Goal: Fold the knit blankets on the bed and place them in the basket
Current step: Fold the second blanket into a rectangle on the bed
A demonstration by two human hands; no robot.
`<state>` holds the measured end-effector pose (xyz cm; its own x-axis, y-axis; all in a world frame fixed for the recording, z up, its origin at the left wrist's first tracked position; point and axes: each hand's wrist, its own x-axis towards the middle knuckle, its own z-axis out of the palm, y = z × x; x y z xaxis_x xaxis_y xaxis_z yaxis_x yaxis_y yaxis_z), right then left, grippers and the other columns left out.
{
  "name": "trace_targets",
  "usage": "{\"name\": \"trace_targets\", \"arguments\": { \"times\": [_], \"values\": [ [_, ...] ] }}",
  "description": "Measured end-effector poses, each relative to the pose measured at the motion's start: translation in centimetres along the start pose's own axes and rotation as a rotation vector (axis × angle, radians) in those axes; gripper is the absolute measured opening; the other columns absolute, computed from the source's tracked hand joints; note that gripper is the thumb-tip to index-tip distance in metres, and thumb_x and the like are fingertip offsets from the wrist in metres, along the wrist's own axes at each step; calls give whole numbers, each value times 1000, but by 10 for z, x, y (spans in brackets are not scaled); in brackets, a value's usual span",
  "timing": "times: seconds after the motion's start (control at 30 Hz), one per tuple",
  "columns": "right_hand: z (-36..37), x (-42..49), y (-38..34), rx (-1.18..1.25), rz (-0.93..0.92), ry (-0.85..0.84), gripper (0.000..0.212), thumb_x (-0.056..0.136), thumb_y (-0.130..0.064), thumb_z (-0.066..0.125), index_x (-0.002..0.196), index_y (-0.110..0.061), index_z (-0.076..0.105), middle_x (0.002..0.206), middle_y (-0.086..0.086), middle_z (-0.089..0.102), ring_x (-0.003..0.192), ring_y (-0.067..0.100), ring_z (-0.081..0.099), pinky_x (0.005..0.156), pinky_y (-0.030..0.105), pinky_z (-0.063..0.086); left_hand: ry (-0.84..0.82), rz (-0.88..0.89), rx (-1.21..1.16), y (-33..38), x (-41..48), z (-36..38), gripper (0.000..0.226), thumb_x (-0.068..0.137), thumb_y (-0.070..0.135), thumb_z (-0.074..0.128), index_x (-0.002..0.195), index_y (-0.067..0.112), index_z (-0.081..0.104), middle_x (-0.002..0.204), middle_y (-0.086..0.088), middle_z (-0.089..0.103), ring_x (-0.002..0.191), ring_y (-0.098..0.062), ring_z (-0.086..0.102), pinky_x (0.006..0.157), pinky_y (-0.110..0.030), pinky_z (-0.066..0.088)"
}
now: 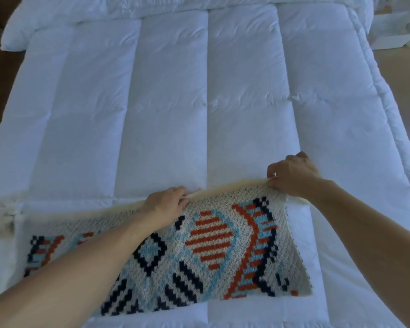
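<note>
The patterned knit blanket (211, 245) lies across the near end of the bed, on the white quilted duvet (171, 102), with its cream far edge held up off the bedding by both hands. The left hand (168, 202) has its grip curled round that edge near the middle of the blanket's width. The right hand (291, 176) pinches the right-hand corner a little higher, so the edge slopes upward to the right. The cloth to the left of the left hand sags down to the duvet, where cream tassels (7, 218) lie bunched near the bed's side. The basket is not in view. The person seems to be partway through a fold. The likeliest trouble from here is an uneven fold: with only the right part held, the unsupported left part may drag or bunch and leave the edges out of line. The loose knit could also stretch, or slip from so light a pinch, and the tassels may snag or get tucked inside. A thick, crooked bundle would sit badly in the basket
</note>
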<state>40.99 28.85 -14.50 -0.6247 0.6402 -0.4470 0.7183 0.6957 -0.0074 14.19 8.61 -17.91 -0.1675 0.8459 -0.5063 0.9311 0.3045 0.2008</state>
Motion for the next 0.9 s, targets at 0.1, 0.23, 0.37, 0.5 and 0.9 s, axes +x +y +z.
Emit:
{"name": "trace_targets", "arguments": {
  "times": [0.1,0.23,0.37,0.5,0.9],
  "values": [
    [16,8,-7,-35,39,-12,22,93,-42,54,111,-40,67,116,-11,64,115,15,49,106,39,24,7,-6,23,6,7,5,25,102,39,37,113,24,53,94,9,58,69,-11,59,60,-29,51],
    [31,2,-7,120,141,274,31,86,-31,65,117,-27,68,131,0,56,129,25,41,112,48,17,14,12,83,17,13,5,26,100,35,37,110,18,53,96,4,62,78,-15,59,75,-32,48],
    [36,-32,-17,380,245,475,45,87,-33,67,129,-17,59,133,6,52,124,30,42,102,46,36,-72,70,-8,41,23,-8,41,96,48,40,119,16,49,104,4,60,90,-15,58,84,-33,49],
    [58,-76,-31,745,414,459,36,94,-38,58,124,-18,57,118,-1,54,101,18,54,79,28,49,-217,61,-247,87,39,-20,65,93,59,45,141,15,35,143,-5,47,120,-23,53,94,-31,42],
    [128,-187,-51,1105,595,-9,20,92,-38,58,86,-18,57,72,-8,58,54,4,53,48,18,40,-262,154,-370,191,91,-25,31,95,41,54,76,16,51,75,-2,48,69,-18,45,60,-30,32]
  ]
}}
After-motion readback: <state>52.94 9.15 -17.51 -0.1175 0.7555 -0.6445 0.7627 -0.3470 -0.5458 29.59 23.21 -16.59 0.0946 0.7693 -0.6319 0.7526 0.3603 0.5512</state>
